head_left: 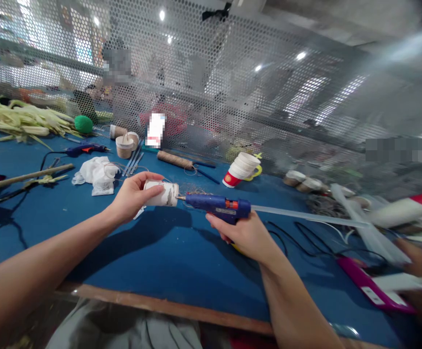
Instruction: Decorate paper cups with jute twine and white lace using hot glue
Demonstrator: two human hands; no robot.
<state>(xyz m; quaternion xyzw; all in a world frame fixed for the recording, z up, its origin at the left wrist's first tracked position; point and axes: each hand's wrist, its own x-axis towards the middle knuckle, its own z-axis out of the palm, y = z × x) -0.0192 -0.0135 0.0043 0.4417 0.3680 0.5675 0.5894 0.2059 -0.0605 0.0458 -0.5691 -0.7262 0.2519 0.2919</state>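
Note:
My left hand (pixel 135 193) is wrapped round a white paper cup (pixel 166 195) lying sideways in the air, its brown-streaked end facing right. My right hand (pixel 240 231) grips a blue hot glue gun (pixel 211 205) by its handle. The metal nozzle points left and is at the cup's end; whether it touches cannot be made out. A long clear glue stick (pixel 305 215) sticks out of the back of the gun. Fine twine strands lie behind the nozzle.
Behind stand stacked paper cups (pixel 240 169), a twine spool (pixel 175 159) and twine-wrapped cups (pixel 124 146). Left lie a white cloth (pixel 98 174), another glue gun (pixel 87 149) and corn husks (pixel 22 121). Black cables and a purple box (pixel 373 286) are right. A perforated metal screen (pixel 203 72) closes the back.

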